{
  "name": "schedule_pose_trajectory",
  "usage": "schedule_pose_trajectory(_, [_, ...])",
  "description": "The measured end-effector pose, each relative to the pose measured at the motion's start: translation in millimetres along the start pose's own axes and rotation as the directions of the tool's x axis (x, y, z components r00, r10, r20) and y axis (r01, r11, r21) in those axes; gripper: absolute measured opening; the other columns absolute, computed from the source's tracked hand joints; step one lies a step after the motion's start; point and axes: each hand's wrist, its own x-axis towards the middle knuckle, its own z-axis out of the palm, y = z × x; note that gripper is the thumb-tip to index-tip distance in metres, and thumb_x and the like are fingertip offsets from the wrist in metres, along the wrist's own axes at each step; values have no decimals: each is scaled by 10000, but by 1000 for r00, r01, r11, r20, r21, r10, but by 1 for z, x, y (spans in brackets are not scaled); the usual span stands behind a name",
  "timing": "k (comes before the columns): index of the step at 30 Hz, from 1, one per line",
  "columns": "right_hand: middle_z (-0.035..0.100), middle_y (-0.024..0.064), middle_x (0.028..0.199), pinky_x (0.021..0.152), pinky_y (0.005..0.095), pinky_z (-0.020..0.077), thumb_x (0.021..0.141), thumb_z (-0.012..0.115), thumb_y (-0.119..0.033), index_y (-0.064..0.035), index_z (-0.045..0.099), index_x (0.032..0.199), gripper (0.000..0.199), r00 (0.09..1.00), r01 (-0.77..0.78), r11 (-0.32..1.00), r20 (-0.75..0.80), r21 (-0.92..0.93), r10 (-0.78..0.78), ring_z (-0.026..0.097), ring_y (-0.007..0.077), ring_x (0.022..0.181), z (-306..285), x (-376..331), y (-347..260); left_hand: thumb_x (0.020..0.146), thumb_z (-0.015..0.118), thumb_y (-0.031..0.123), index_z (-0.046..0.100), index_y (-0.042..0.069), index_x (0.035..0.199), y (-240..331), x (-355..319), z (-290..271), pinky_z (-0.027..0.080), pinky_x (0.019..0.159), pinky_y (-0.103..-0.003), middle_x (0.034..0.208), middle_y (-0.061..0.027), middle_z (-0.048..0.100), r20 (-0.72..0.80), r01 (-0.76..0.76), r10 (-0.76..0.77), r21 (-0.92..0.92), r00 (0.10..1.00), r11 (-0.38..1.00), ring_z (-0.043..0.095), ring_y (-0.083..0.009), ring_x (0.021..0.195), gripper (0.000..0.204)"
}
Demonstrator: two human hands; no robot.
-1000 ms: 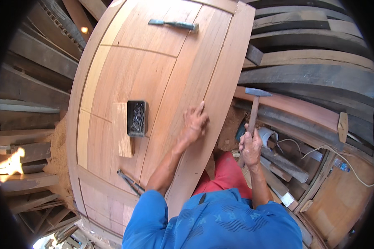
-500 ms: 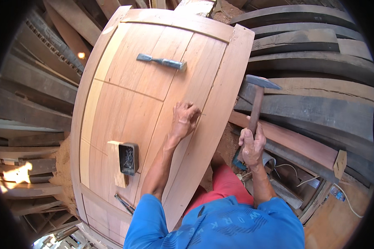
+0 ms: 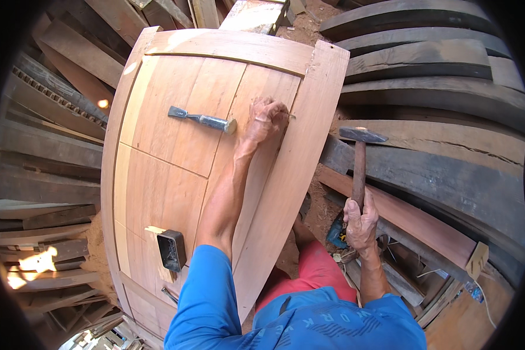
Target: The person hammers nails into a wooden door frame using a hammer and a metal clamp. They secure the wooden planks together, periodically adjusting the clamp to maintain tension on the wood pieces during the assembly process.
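Observation:
A large panelled wooden door (image 3: pixel 151 169) lies flat in front of me. My left hand (image 3: pixel 267 121) reaches far across it, fingers pinched at the seam beside the right-hand frame piece. A small thin thing pokes out past the fingertips, too small to name. Off the door's right side, my right hand (image 3: pixel 360 223) grips a hammer (image 3: pixel 360 166) by its wooden handle, head up. A chisel (image 3: pixel 207 121) lies on the panels left of my left hand. Nearer me, a dark open box (image 3: pixel 179 244) of nails rests against a pale wood block (image 3: pixel 164 269).
Curved dark timber planks (image 3: pixel 426 93) are stacked along the right, and more boards (image 3: pixel 46 146) on the left. A reddish plank (image 3: pixel 402 213) lies below my hammer. A metal tool (image 3: pixel 169 295), partly hidden by my sleeve, lies near the door's near end. Sawdust covers the ground.
My left hand has moved farther up the seam, away from me, still pinched. The right hand holds the hammer slightly lower. The view has shifted a little over the door.

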Motion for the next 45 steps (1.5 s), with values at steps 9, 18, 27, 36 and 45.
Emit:
schedule_pose_trajectory(9, [667, 165, 895, 716, 384, 530, 1024, 561, -124, -27, 305, 1598, 636, 964, 254, 957, 110, -139, -241, 646, 264, 741, 2, 40, -1, 786, 772, 4, 714, 119, 885, -16, 9, 6, 441, 784, -413, 806, -76, 618, 30, -19, 19, -9, 999, 1000, 568, -290, 853, 163])
schedule_pose_trajectory(18, [587, 181, 873, 685, 423, 494, 984, 557, -23, -89, 339, 1602, 658, 892, 451, 833, 173, -319, -417, 584, 322, 711, 22, 84, -8, 758, 783, -9, 712, 146, 901, -19, 8, 6, 418, 780, -407, 812, -62, 589, 29, -35, 36, -13, 999, 999, 547, -279, 847, 222])
schedule_pose_trajectory(27, [565, 161, 829, 660, 420, 494, 975, 572, -21, -106, 358, 1597, 664, 877, 481, 810, 196, -335, -439, 582, 312, 694, 27, 99, -3, 729, 803, -12, 720, 145, 922, -19, 7, 4, 417, 795, -413, 834, -63, 592, 60, -15, 15, 8, 998, 1000, 544, -277, 856, 262])
schedule_pose_trajectory(36, [588, 172, 828, 648, 425, 514, 929, 603, 23, -71, 387, 1570, 683, 791, 607, 715, 179, -347, -585, 607, 348, 691, 28, 106, -21, 646, 814, -48, 706, 145, 933, -21, 4, 5, 416, 811, -413, 847, -54, 601, 27, -26, 27, -33, 999, 999, 545, -278, 855, 363])
schedule_pose_trajectory(45, [653, 244, 962, 681, 408, 537, 940, 602, 28, -3, 399, 1549, 642, 828, 559, 752, 192, -350, -527, 651, 361, 733, 20, 97, -33, 634, 804, -19, 711, 163, 915, -23, -2, 11, 409, 800, -412, 827, -40, 600, 35, -20, 22, -42, 999, 999, 554, -271, 846, 348])
